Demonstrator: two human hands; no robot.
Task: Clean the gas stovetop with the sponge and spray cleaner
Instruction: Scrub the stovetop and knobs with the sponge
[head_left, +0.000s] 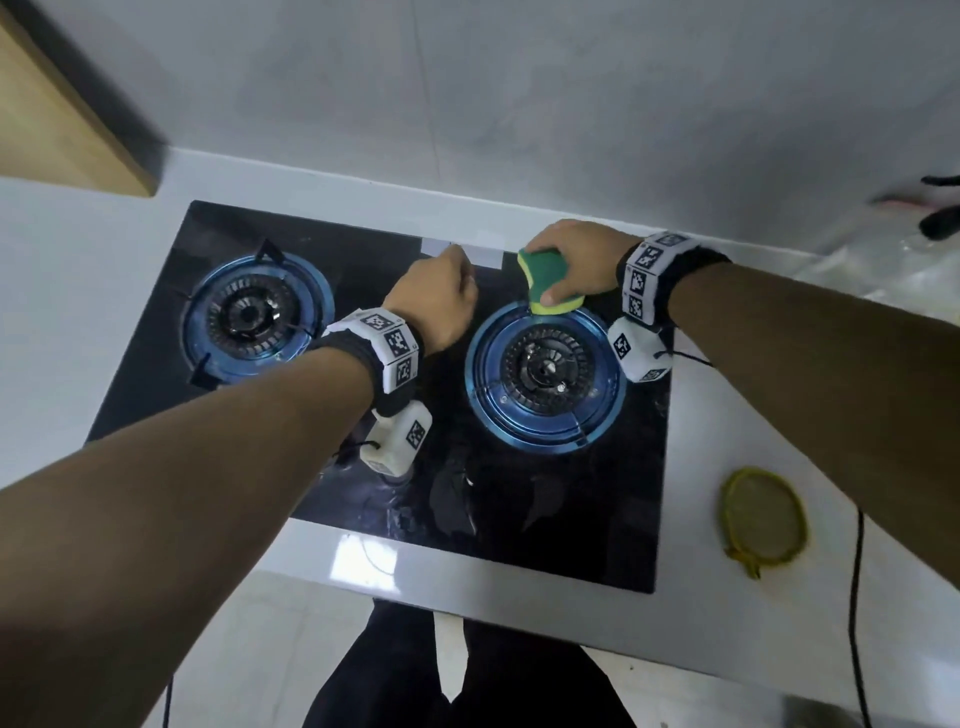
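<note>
Grey wall behind, white table (62, 322) below it, black glass gas stovetop (363, 499) set into the table. We look straight down on it.

Sponge (545, 280), green pad over yellow foam, sits at the far rim of the right burner (545, 374), on the glass just behind the blue ring. Our right hand (576, 260) grips it, fingers curled over the top, thumb on the near edge. Our left hand (436, 301) is curled into a loose fist between the two burners; it seems to hold nothing, though the palm side is hidden. Spray cleaner is not in view.

Step in hand, as we judge it: scrubbing the back strip of glass around the right burner. To do it well we should keep the pad flat, follow the curve of the ring, and work toward the front, where smears and wet streaks show on the glass.

Obstacles: the right burner's raised ring and cap block straight strokes. Left burner (254, 317) has its pan support on, so wiping there needs care. Pale tape patches (488, 254) lie on the glass beside the sponge.

Around: a yellow-rimmed strainer (763, 519) lies on the table to the right, a black cable (857, 597) runs past it, clear plastic wrap (883, 249) at far right.
</note>
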